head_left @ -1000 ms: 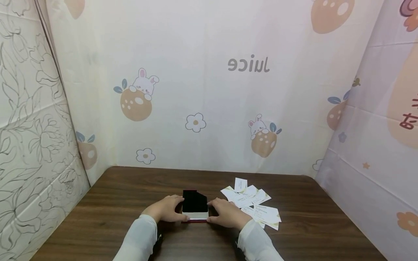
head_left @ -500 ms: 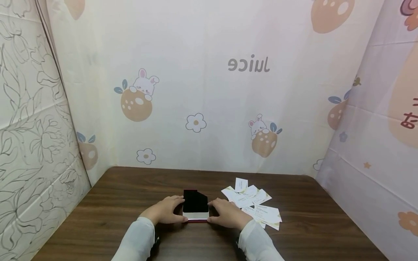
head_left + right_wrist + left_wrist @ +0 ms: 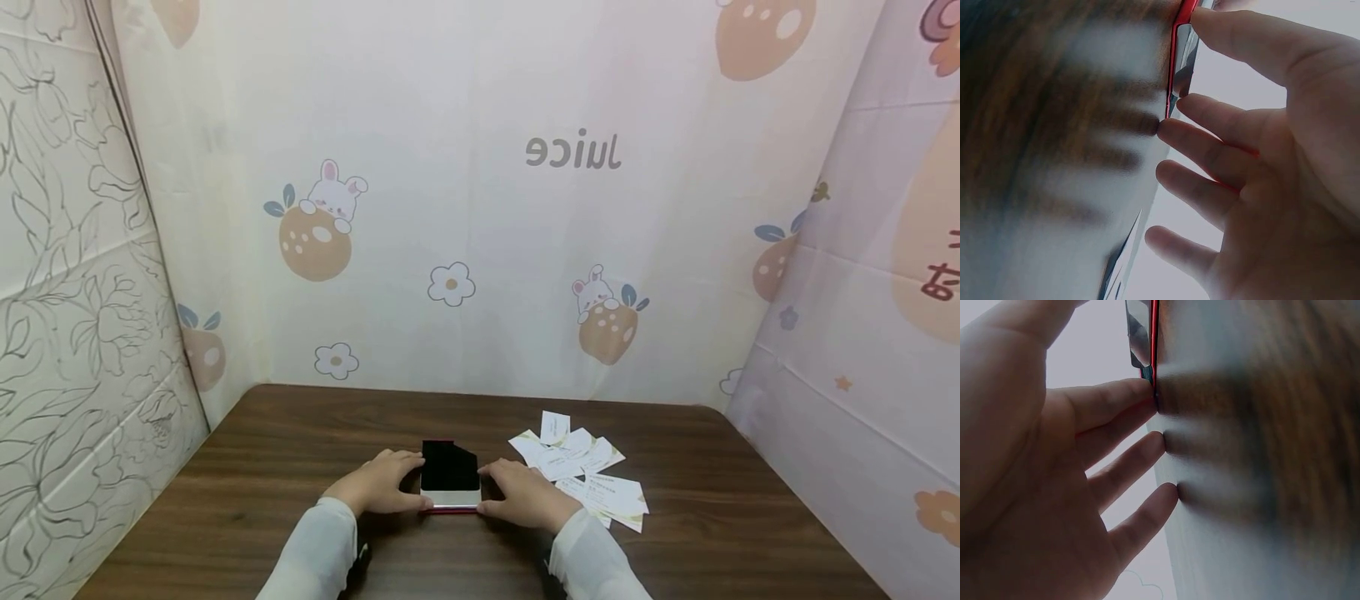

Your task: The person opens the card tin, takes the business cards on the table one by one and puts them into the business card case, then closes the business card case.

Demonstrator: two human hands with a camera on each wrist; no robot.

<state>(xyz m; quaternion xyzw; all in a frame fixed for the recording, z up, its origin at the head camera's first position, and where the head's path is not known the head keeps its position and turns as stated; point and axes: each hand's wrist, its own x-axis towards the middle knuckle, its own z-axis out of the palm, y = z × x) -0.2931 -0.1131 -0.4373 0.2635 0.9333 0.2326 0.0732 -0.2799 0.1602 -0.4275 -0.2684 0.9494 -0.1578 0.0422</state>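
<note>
A small flat case lies on the table, with a black top, a silver band along its near side and a thin red edge below. It looks like a card case. My left hand rests along its left side, thumb at the near corner and forefinger farther up. Mirroring it on the right side, my right hand touches the case with thumb and forefinger. In both wrist views the fingers are spread and fairly straight, some with tips on the table. The case's red edge shows beside the right thumb.
Just right of my right hand, several white printed cards lie fanned and overlapping on the brown wooden table. A patterned cloth hangs behind the table's far edge, with more cloth at both sides.
Hands, case and cards stay where they were. Only a very slight shift of the head view shows.
</note>
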